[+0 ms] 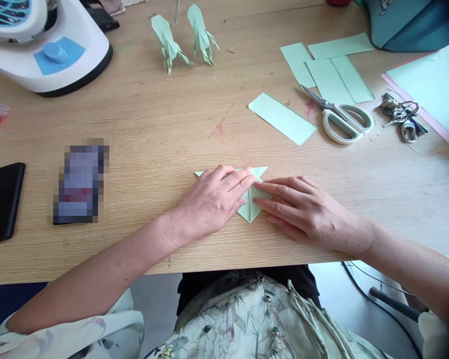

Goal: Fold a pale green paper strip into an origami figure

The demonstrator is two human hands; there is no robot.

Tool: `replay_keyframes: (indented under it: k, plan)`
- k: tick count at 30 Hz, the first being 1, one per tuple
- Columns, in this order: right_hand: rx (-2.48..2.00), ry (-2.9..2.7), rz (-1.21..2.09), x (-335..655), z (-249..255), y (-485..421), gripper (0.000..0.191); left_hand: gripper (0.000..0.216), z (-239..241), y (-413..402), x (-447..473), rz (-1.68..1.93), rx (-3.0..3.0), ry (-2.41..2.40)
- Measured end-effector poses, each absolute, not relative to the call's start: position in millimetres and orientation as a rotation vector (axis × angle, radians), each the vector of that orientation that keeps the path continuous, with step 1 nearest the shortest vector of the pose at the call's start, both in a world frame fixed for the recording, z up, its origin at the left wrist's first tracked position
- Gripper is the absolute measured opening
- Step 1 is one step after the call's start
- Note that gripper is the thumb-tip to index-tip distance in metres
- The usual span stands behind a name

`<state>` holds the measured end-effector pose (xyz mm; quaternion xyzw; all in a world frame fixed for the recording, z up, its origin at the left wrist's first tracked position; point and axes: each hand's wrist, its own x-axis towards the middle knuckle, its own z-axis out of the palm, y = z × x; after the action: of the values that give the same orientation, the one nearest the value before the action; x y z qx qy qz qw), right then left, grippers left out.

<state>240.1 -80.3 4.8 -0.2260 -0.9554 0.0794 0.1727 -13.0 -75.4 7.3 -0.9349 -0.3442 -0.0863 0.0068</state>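
Observation:
A pale green sheet of paper (250,212), folded to a downward point with corners sticking out at both sides, lies near the table's front edge. My left hand (217,194) rests over its left and upper part, fingers stretched out together and pressing it to the table. From the right, my right hand (307,212) touches the paper's right side with extended, slightly parted fingertips. Much of the folded sheet is hidden under the fingers. Beyond the hands lies a flat strip of the same green paper (282,118).
Two folded paper figures (166,44) stand at the back. Scissors (340,117), more paper strips (331,80) and keys (404,114) lie at right, by a teal bag (411,25). At left are a white fan (71,55), a blurred phone (78,184) and a black case (3,202).

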Motion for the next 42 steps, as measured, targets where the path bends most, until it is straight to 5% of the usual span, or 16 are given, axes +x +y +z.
replay_keyframes:
  k: [25,42]
  plan:
    - [-0.749,-2.573,0.125,264.8,6.9,-99.1,0.028,0.030,5.6,-64.9,-6.1,-0.463,-2.996,-1.212]
    - [-0.837,-2.502,0.326,235.8,9.2,-111.3,0.033,0.016,36.6,-60.3,3.3,-0.281,-2.989,-2.113]
